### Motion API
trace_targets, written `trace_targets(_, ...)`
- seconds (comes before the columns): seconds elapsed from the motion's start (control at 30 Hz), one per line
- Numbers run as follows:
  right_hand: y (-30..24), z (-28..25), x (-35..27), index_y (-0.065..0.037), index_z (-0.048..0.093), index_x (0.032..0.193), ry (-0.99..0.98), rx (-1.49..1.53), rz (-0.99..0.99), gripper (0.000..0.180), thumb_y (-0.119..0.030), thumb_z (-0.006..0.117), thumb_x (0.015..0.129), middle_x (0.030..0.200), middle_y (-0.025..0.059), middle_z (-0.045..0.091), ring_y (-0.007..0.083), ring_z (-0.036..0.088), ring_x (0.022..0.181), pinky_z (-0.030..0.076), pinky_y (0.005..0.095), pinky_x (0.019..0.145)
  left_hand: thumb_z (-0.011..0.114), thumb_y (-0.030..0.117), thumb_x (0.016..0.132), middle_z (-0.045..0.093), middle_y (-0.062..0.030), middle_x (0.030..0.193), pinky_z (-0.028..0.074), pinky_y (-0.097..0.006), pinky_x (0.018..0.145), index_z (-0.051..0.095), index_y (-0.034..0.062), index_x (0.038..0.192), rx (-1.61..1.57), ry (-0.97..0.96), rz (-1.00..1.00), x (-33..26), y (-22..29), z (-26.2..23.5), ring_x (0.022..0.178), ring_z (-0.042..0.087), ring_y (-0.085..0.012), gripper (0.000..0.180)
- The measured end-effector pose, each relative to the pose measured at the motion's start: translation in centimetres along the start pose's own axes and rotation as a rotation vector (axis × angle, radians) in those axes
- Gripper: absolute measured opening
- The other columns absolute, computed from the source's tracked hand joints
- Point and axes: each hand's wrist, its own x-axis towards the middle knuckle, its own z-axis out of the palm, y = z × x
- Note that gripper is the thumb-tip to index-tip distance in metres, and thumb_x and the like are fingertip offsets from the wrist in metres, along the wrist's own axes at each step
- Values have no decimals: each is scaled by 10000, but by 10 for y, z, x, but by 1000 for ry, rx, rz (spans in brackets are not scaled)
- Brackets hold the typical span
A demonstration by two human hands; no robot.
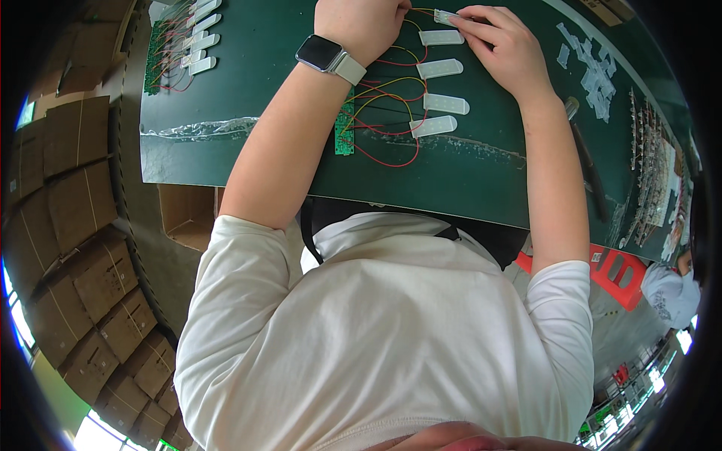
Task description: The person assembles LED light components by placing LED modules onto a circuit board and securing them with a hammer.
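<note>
Nearest the camera is the person's pale shirt (376, 338), with both bare forearms reaching away over the edge of the dark green table (466, 180). Off to the side, below table level, brown cardboard boxes (98, 286) are stacked in rows, plain-faced, with an open one (184, 214) tucked just under the table edge. On the opposite side, beneath the table, sits a red rectangular tray (620, 274) with a small white label on it.

On the table, between the forearms, a narrow green circuit board (344, 124) lies on end, touching or just beside the watch-wearing forearm. Red and yellow wires (383, 94) loop from it to a column of small white oblong modules (444, 98), each lying flat and apart from the next. A strip of clear plastic wrap (199, 129) is crumpled along the table near its edge.

Farther out, the left hand (361, 26), with a smartwatch (327, 54) on a pale strap at the wrist, is curled loosely closed at the wire ends; whether it actually pinches a wire is hard to tell, since the fingers run off the frame. The right hand (500, 45) has its fingers bent and pressed together on the farthest white module (445, 16), gripping it at the fingertips.

At the far corner lies a second green board with white modules (184, 45), and white scraps (590, 64) are scattered past the right hand.
</note>
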Motion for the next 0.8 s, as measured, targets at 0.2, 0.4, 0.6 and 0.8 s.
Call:
trace_targets(0.2, 22, 19, -17, -239, 780, 1191, -25, -211, -44, 285, -193, 752, 911, 1090, -52, 729, 172, 675, 1038, 559, 314, 880, 729, 191, 830, 738, -92, 906, 567, -408, 843, 795, 108, 901, 12, -13, -18, -5, -6, -21, 959, 694, -293, 128)
trace_targets(0.4, 27, 17, -20, -229, 800, 1143, -40, -174, -6, 240, -172, 734, 919, 1150, -70, 731, 158, 671, 1060, 566, 317, 876, 755, 206, 803, 742, -130, 932, 556, -422, 874, 802, 86, 976, 46, -197, -73, -20, -30, -45, 991, 681, -333, 215)
trace_targets(0.6, 34, 22, -22, -225, 803, 1151, -40, -73, 23, 238, -173, 727, 931, 1167, -67, 729, 165, 657, 1081, 550, 320, 917, 688, 132, 808, 719, -99, 898, 553, -422, 846, 791, 103, 883, -1, -23, -2, -18, -26, -40, 961, 666, -318, 130)
trace_targets(0.8, 35, 22, -21, -239, 801, 1159, -47, -60, 29, 241, -189, 730, 935, 1199, -68, 717, 165, 644, 1103, 536, 326, 946, 689, 124, 797, 700, -85, 894, 544, -420, 838, 775, 107, 831, -15, 37, 5, -12, -26, -22, 940, 655, -308, 94)
